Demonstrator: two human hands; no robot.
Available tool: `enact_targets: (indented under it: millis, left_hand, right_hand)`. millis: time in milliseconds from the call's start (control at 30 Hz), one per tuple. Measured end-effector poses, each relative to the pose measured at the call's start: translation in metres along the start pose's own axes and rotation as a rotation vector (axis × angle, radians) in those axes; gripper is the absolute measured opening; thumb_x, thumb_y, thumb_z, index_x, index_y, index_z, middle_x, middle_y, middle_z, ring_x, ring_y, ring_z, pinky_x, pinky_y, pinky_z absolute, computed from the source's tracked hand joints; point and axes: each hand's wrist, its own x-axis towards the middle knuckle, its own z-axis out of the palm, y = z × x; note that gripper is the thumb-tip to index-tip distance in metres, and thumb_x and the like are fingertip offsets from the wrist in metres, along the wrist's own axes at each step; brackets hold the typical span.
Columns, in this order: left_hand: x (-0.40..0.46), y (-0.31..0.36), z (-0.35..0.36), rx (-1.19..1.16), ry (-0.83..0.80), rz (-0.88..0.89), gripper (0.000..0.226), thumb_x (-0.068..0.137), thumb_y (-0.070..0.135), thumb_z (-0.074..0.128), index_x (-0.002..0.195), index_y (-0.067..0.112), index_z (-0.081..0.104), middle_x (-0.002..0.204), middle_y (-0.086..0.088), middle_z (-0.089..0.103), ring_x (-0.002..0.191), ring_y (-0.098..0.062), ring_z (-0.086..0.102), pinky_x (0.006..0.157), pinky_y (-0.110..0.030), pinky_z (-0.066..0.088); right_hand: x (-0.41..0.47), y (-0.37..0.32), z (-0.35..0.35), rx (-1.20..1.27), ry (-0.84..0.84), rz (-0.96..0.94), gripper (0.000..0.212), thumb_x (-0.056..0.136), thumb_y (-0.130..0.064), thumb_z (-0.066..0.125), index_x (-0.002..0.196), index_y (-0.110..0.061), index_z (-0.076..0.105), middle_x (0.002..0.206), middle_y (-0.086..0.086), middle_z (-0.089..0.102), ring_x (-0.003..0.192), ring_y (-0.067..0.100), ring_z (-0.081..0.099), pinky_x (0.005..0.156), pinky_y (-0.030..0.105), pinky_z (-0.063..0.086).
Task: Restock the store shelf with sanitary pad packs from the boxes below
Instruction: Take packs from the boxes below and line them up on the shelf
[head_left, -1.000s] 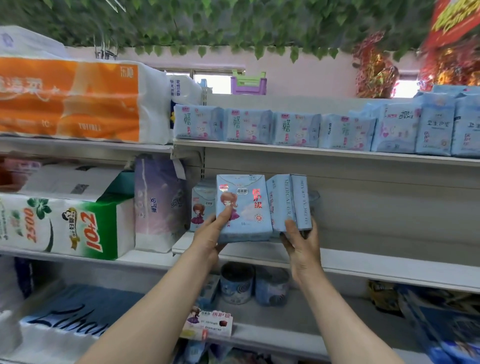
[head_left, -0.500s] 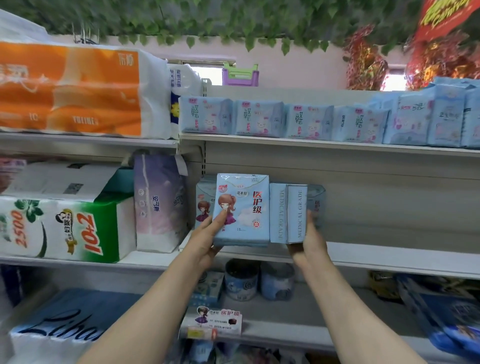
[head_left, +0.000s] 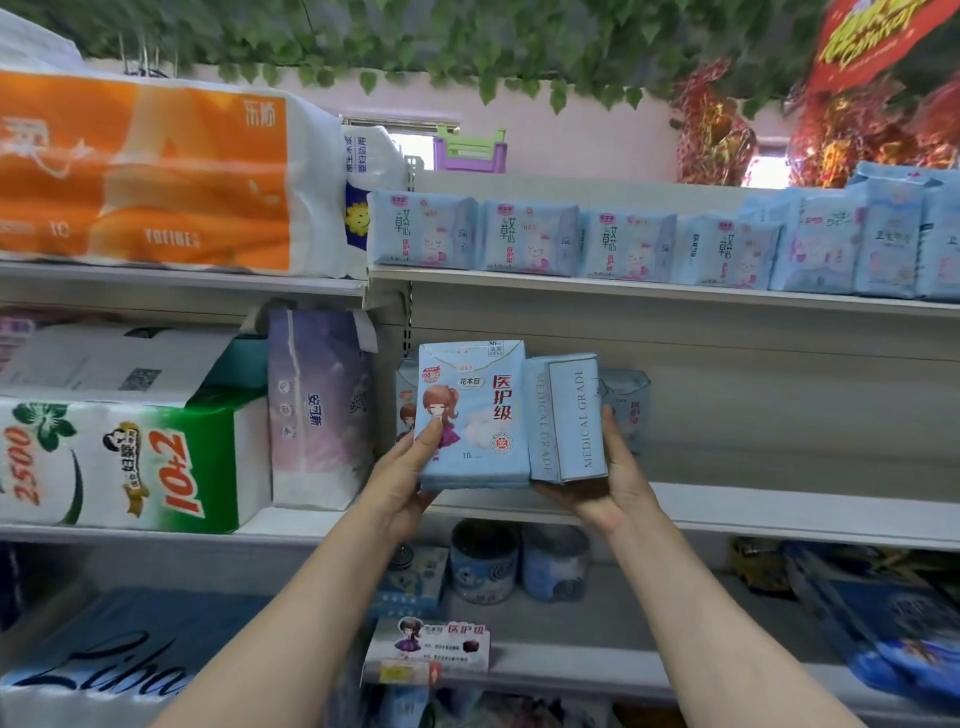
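Store shelf (head_left: 779, 512), mid-tier: left hand (head_left: 402, 480) grips an upright front-facing sanitary pad pack (head_left: 470, 415), right hand (head_left: 597, 486) cups two spine-out packs (head_left: 566, 418) alongside, long axes vertical, bare shelf just beyond both hands.

"医护级", "花本目" and "10" on the front-facing pad pack (head_left: 470, 415) at frame centre, "MEDICAL GRADE" on the side-on pack (head_left: 571, 418) beside it, "10+2" and "2500" on the green tissue pack (head_left: 130, 462) at left
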Motion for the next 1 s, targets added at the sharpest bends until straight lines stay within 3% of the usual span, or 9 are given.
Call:
enact_targets:
  millis: [100, 167, 300, 400, 467, 600, 733, 867, 1000]
  left_hand:
    - [0.003, 0.010, -0.003, 0.021, 0.067, 0.042, 0.062, 0.067, 0.044, 0.082, 0.120, 0.016, 0.069, 0.113, -0.008, 0.074, 0.108, -0.025, 0.069, 0.087, -0.036, 0.057]
    - [0.005, 0.019, -0.008, 0.026, 0.102, 0.046, 0.054, 0.070, 0.044, 0.082, 0.116, 0.016, 0.070, 0.111, -0.008, 0.075, 0.099, -0.023, 0.070, 0.088, -0.037, 0.056]
    - [0.008, 0.034, -0.020, 0.053, 0.119, 0.074, 0.036, 0.083, 0.040, 0.076, 0.110, 0.018, 0.071, 0.105, -0.007, 0.076, 0.086, -0.016, 0.072, 0.070, -0.030, 0.060]
    - [0.006, 0.039, -0.027, 0.084, 0.089, 0.094, 0.029, 0.086, 0.035, 0.073, 0.110, 0.018, 0.071, 0.097, -0.003, 0.077, 0.074, -0.011, 0.073, 0.061, -0.025, 0.057]
    - [0.005, 0.040, -0.031, 0.081, 0.080, 0.089, 0.032, 0.086, 0.035, 0.073, 0.113, 0.017, 0.071, 0.100, -0.005, 0.077, 0.078, -0.014, 0.073, 0.064, -0.027, 0.058]
    - [0.004, 0.033, -0.034, 0.064, 0.076, 0.077, 0.044, 0.079, 0.038, 0.077, 0.117, 0.016, 0.070, 0.109, -0.008, 0.076, 0.091, -0.020, 0.071, 0.069, -0.029, 0.056]
    - [0.006, 0.024, -0.035, 0.042, 0.095, 0.090, 0.049, 0.076, 0.039, 0.079, 0.118, 0.016, 0.071, 0.111, -0.009, 0.075, 0.096, -0.022, 0.069, 0.076, -0.031, 0.055]
    - [0.009, 0.017, -0.038, 0.028, 0.073, 0.082, 0.054, 0.072, 0.040, 0.079, 0.119, 0.015, 0.070, 0.113, -0.011, 0.074, 0.105, -0.027, 0.068, 0.092, -0.040, 0.053]
    - [0.017, 0.009, -0.044, -0.002, 0.061, 0.055, 0.045, 0.081, 0.033, 0.075, 0.121, 0.015, 0.068, 0.114, -0.012, 0.074, 0.105, -0.028, 0.067, 0.092, -0.040, 0.054]
  right_hand:
    - [-0.002, -0.002, 0.002, -0.004, 0.042, -0.101, 0.052, 0.084, -0.036, 0.071, 0.130, -0.013, 0.063, 0.126, 0.017, 0.068, 0.113, 0.036, 0.067, 0.092, 0.061, 0.053]
    - [-0.003, 0.000, 0.001, -0.050, 0.090, -0.173, 0.056, 0.080, -0.025, 0.074, 0.132, -0.013, 0.060, 0.123, 0.015, 0.070, 0.108, 0.032, 0.070, 0.083, 0.057, 0.058]
    - [-0.002, 0.000, -0.005, -0.169, 0.173, -0.322, 0.070, 0.076, -0.018, 0.079, 0.141, -0.022, 0.052, 0.131, 0.011, 0.066, 0.118, 0.031, 0.065, 0.092, 0.059, 0.054]
    - [-0.004, -0.002, -0.004, -0.227, 0.230, -0.386, 0.072, 0.073, -0.019, 0.081, 0.139, -0.025, 0.052, 0.128, 0.008, 0.069, 0.111, 0.030, 0.069, 0.087, 0.059, 0.056]
    - [-0.005, -0.003, -0.002, -0.266, 0.238, -0.416, 0.075, 0.071, -0.017, 0.081, 0.140, -0.023, 0.052, 0.127, 0.008, 0.069, 0.106, 0.030, 0.070, 0.080, 0.055, 0.059]
    - [-0.006, -0.001, 0.005, -0.343, 0.259, -0.419, 0.076, 0.067, -0.015, 0.084, 0.137, -0.020, 0.053, 0.124, 0.009, 0.071, 0.106, 0.033, 0.070, 0.086, 0.063, 0.055]
    - [-0.004, 0.001, 0.010, -0.383, 0.276, -0.447, 0.073, 0.066, -0.012, 0.084, 0.132, -0.019, 0.055, 0.118, 0.009, 0.073, 0.100, 0.031, 0.073, 0.080, 0.055, 0.059]
    - [0.000, 0.002, 0.010, -0.325, 0.349, -0.416, 0.059, 0.079, -0.031, 0.078, 0.133, -0.023, 0.056, 0.119, 0.007, 0.073, 0.104, 0.034, 0.071, 0.084, 0.066, 0.054]
    - [0.002, 0.003, 0.008, -0.276, 0.436, -0.357, 0.058, 0.078, -0.050, 0.074, 0.130, -0.026, 0.060, 0.119, 0.007, 0.073, 0.104, 0.036, 0.071, 0.086, 0.072, 0.050]
